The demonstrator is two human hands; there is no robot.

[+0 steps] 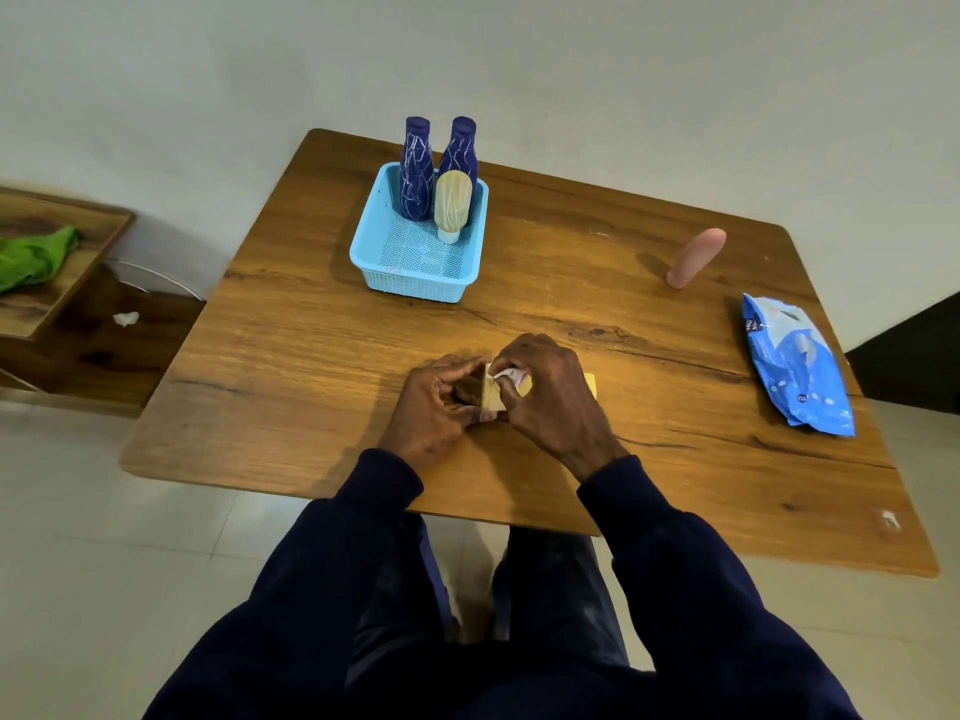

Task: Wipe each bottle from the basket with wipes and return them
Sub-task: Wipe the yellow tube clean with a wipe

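My left hand [434,407] grips one end of a yellow bottle [493,394] lying near the table's front edge. My right hand [545,392] pinches a white wipe [506,375] against that bottle and covers most of it. A light blue basket [415,283] stands at the table's far middle. It holds two dark blue bottles [415,171] [460,148] and a cream bottle [452,202] standing on its cap. A pink bottle [696,257] stands alone at the far right.
A blue pack of wipes [797,366] lies at the table's right edge. To the left is a low wooden shelf [67,283] with a green cloth [34,257] and a crumpled white scrap [126,318]. The wooden table [311,356] meets a pale wall.
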